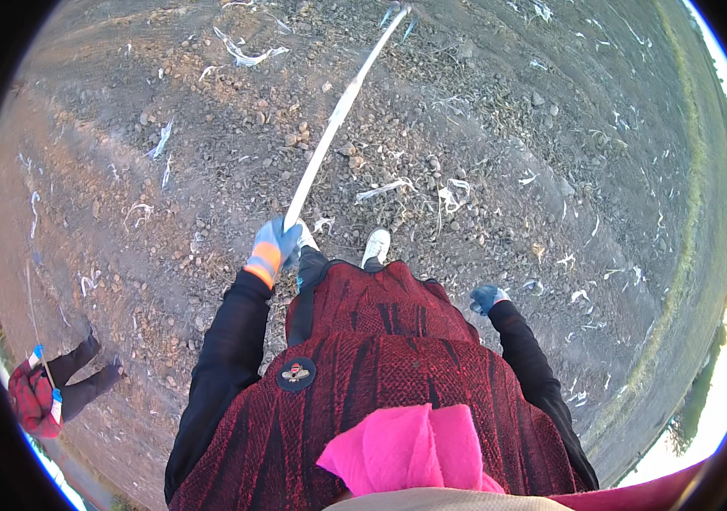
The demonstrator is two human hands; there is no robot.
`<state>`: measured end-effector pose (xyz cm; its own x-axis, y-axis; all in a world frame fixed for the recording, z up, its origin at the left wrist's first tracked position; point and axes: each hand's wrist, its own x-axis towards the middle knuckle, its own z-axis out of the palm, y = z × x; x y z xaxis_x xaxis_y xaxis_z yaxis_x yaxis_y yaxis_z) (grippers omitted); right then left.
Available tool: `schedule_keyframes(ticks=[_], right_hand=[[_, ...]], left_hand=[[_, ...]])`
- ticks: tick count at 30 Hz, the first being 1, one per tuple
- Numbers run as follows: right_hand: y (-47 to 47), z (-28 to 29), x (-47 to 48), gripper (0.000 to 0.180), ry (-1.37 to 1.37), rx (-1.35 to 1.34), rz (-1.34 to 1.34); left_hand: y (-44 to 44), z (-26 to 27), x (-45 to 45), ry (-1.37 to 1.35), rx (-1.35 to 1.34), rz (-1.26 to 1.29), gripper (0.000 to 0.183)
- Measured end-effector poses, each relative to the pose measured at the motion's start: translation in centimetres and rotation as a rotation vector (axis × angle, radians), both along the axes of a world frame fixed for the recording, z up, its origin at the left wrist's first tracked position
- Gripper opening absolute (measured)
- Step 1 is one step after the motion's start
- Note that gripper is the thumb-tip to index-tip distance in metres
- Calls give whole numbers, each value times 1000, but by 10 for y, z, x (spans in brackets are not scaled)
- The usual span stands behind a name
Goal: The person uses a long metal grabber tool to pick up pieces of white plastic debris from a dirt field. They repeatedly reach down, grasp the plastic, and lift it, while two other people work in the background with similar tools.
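My left hand [274, 248], in a grey-blue and orange work glove, is closed around the near end of a long pale pole [339, 118]. The pole slants up and away over the soil, and dark prongs [409, 29] show at its far end near the top rim. What kind of tool head they belong to is too small to tell. Beside my right hip hangs my right hand [488, 299] in a blue-grey glove, away from the pole. No object shows in it, and its fingers are too unclear to read.
Dry, stony soil [223, 191] stretches all around, strewn with plant bits and torn white plastic film strips [248, 56]. My white shoes [376, 246] stand on it. At the lower left another person [40, 389] in blue gloves holds a long thin pole. A grassy strip [689, 191] curves along the right.
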<state>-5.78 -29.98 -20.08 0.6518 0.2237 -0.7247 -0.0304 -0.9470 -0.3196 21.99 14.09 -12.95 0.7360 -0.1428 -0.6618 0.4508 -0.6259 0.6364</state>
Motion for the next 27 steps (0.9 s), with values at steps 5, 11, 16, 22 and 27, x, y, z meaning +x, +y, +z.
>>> schedule_keyframes(ticks=[5,11,16,22,27], right_hand=[[46,7,4,20,-147,96,-7],[94,25,27,19,-297,289,-118],[115,19,51,15,-242,215,18],[102,13,86,15,169,155,-221],[102,11,105,11,62,27,-17]], left_hand=[[-30,-44,76,29,-151,64,39],[14,-132,66,18,196,-148,44],[86,-135,-13,85,149,-94,44],[161,-43,-73,344,268,-63,37],[178,26,-86,425,237,20,30]])
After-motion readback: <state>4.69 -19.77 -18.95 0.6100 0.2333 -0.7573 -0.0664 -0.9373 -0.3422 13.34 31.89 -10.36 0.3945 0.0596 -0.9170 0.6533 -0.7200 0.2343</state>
